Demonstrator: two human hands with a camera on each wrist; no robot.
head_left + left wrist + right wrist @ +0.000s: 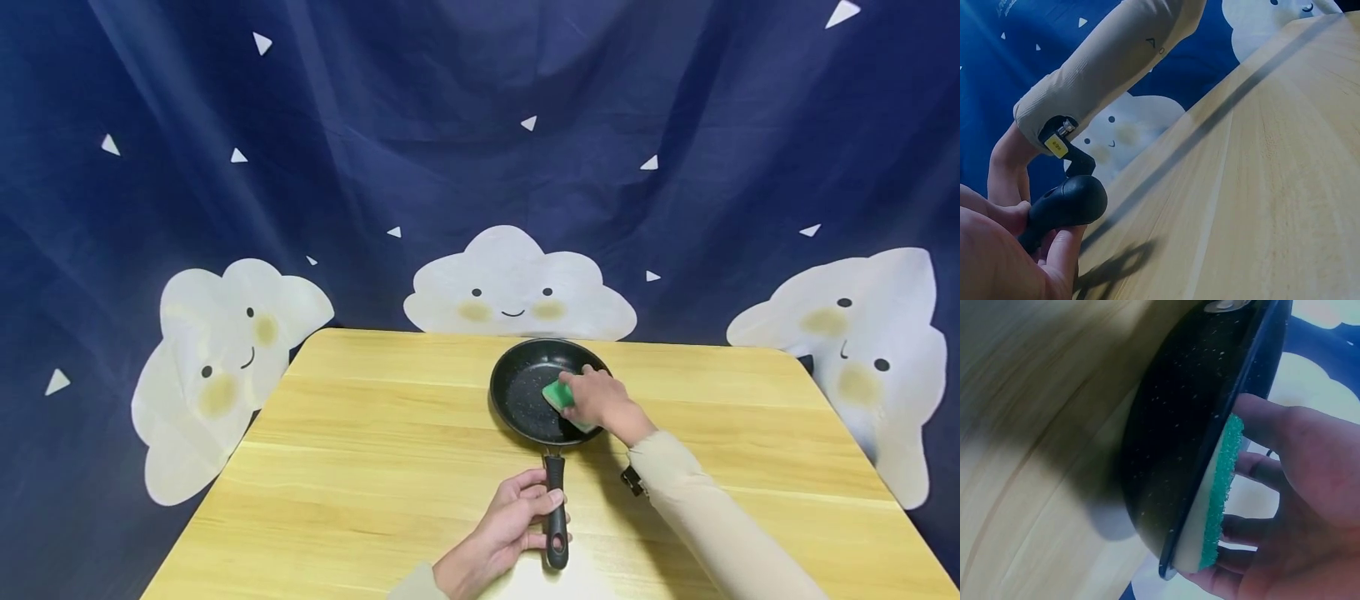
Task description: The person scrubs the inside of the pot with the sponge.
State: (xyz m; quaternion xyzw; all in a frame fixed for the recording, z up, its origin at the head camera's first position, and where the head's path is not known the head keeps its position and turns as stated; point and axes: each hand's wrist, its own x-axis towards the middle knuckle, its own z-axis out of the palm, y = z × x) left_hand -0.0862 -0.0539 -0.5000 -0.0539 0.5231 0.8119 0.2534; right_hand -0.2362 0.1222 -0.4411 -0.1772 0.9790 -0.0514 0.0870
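A black frying pan point(517, 396) with a speckled coating is at the far middle of the table in the head view. My left hand point(508, 518) grips its black handle point(556, 537), thumb lying on top and fingers coming round underneath. In the left wrist view the rounded handle end point(1082, 200) pokes out beyond that hand. Inside the pan, against its right side, my right hand point(600, 398) holds a sponge point(557, 393) with a green scouring side and a pale side. The right wrist view shows the fingers point(1260, 469) on the sponge's green side, its pale side facing the pan wall.
The light wooden table point(360, 467) reaches back to a dark blue curtain point(450, 125) printed with smiling clouds and white triangles. A small black device point(632, 480) is worn at my right wrist, below the beige sleeve point(712, 508).
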